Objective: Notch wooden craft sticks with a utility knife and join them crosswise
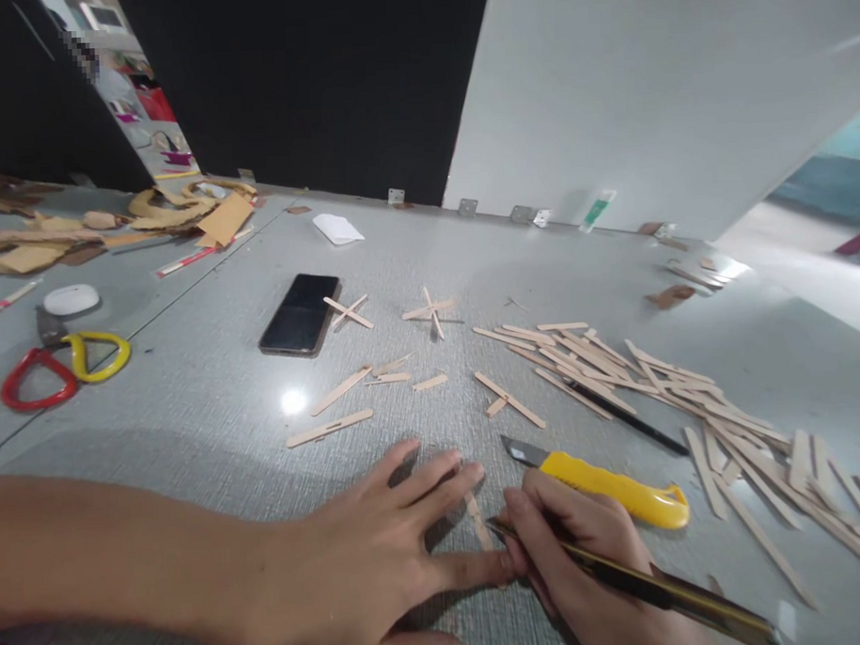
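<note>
My left hand (402,549) lies on the table with its fingers spread, its fingertips against a short wooden craft stick (477,521). My right hand (586,552) is closed around a slim black-and-gold pen-shaped tool (643,586). The tool's dark pointed tip rests at the stick, between my left fingers; I cannot tell whether it is a blade or a nib. Just beyond my right hand lies a yellow utility knife (612,485) with its blade out. A crossed pair of craft sticks (507,398) sits ahead of my fingers.
A pile of craft sticks (715,407) spreads across the right, a thin black tool (631,417) among them. Farther back are two crossed-stick pieces (430,311) and a phone (301,315). Scissors (65,368) and cardboard scraps (179,214) lie left. Upright panels (309,91) border the table.
</note>
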`<state>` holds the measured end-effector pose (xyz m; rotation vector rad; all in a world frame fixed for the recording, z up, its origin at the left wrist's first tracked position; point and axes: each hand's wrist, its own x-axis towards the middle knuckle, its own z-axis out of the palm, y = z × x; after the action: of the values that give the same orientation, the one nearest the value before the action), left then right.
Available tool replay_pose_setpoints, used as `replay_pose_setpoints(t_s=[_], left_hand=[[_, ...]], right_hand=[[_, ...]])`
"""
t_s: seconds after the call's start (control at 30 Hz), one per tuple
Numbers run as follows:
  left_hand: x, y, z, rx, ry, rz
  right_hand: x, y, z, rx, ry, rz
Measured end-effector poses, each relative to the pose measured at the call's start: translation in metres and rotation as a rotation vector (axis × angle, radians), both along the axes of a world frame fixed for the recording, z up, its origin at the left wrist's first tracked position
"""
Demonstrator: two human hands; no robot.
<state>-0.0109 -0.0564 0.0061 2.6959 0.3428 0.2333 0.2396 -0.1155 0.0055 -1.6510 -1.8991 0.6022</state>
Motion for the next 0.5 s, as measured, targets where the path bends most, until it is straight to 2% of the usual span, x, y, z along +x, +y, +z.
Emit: replay_pose_setpoints(t_s=[0.13, 0.33, 0.5], left_hand=[[0.0007, -0.0002, 0.0002, -0.009, 0.001, 0.008], [0.0026, 0.0012, 0.0018, -0.011, 0.024, -0.025], [0.003, 0.0016, 0.0018, -0.011, -0.003, -0.032]], right_hand=[[-0.0019, 0.0016, -0.0029, 0.043, 0.026, 0.036], [-0.0057, 0.0029, 0.0019, 0.124, 0.005, 0.061], [-0.0058, 0.0032, 0.0005, 0.098, -0.004, 0.088]])
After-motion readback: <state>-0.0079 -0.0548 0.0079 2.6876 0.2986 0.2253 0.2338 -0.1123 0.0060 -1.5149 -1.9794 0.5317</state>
